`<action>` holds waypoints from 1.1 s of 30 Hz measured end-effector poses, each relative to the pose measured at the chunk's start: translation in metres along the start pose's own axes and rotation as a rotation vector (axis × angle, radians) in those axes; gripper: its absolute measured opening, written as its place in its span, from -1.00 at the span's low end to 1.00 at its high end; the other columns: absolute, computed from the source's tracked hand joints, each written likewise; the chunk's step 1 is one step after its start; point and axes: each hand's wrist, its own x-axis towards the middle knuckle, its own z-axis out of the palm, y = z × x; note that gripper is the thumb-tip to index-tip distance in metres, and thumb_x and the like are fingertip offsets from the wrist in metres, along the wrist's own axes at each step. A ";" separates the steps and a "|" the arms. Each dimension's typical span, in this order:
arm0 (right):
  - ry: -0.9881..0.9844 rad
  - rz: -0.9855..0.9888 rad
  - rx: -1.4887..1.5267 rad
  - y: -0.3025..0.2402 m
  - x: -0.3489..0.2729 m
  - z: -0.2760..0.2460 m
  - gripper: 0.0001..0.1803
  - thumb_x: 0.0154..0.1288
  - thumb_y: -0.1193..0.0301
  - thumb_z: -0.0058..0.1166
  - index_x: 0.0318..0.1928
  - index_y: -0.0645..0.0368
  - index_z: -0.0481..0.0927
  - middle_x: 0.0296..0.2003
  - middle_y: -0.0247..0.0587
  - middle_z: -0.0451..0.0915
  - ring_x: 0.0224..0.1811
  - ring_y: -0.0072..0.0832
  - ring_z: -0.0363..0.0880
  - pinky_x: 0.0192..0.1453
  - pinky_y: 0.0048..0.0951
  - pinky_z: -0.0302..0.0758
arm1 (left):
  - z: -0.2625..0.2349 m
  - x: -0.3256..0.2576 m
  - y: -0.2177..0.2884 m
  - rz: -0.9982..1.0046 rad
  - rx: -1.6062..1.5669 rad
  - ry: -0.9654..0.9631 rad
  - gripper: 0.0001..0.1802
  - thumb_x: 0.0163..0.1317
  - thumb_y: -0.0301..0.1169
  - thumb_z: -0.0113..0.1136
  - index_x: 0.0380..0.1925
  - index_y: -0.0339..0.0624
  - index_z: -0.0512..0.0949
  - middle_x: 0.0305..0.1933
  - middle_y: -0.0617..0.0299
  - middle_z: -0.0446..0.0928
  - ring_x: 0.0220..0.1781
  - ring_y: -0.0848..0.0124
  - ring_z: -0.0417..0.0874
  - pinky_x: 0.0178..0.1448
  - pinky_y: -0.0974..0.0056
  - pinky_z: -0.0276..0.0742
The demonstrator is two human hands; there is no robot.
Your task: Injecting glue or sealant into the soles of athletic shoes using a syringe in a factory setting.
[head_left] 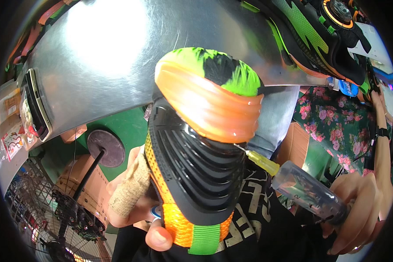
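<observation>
Held up in the middle is a sports shoe point(196, 170) with a ribbed black side panel, orange mesh, a green pull tab at its lower end and a glossy orange sole point(209, 102). My left hand point(137, 212) is closed round it from the left; beige wrap covers a finger, and the shoe hides part of the hand. My right hand point(358, 212) grips a clear syringe point(308, 190) with a yellow needle hub point(263, 162). Its needle tip meets or nearly meets the seam between sole and black panel. Little shows inside the barrel.
A shiny metal table point(105, 83) spans the back. More black, green and orange shoes point(310, 39) stand at the far right. A phone point(38, 105) lies on the left edge. A fan point(52, 214) stands lower left. Another person's arm point(382, 148) and floral clothing point(336, 122) are at right.
</observation>
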 end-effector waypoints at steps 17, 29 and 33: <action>0.503 -0.463 0.019 0.041 -0.032 0.036 -0.53 0.40 0.19 -0.13 -0.58 0.12 0.64 -0.48 -0.28 0.60 -0.66 -0.52 0.50 -0.62 -0.62 0.48 | -0.013 -0.007 -0.003 -0.104 -0.042 -0.094 -0.58 0.11 -0.31 -0.02 -0.08 -0.37 0.28 -0.15 -0.14 0.41 -0.11 0.01 0.56 0.09 -0.11 0.50; 0.436 -0.305 -1.633 0.042 0.059 0.022 -0.27 0.19 -0.37 -0.28 -0.23 -0.08 0.74 -0.12 -0.15 0.39 -0.30 -0.36 0.43 -0.22 -0.41 0.36 | -0.024 0.013 0.007 -0.032 -0.111 -0.058 -0.57 0.09 -0.34 -0.06 -0.06 -0.36 0.26 -0.13 -0.05 0.36 -0.02 0.03 0.54 0.17 -0.10 0.48; 0.329 -0.390 -1.761 0.051 0.073 0.003 -0.31 0.16 -0.33 -0.15 -0.18 -0.05 0.74 -0.13 -0.19 0.43 -0.24 -0.40 0.46 -0.18 -0.42 0.34 | -0.042 0.012 0.002 -0.001 -0.034 -0.209 -0.56 0.12 -0.34 -0.02 -0.01 -0.29 0.21 -0.05 -0.06 0.29 0.05 0.07 0.48 0.20 -0.08 0.46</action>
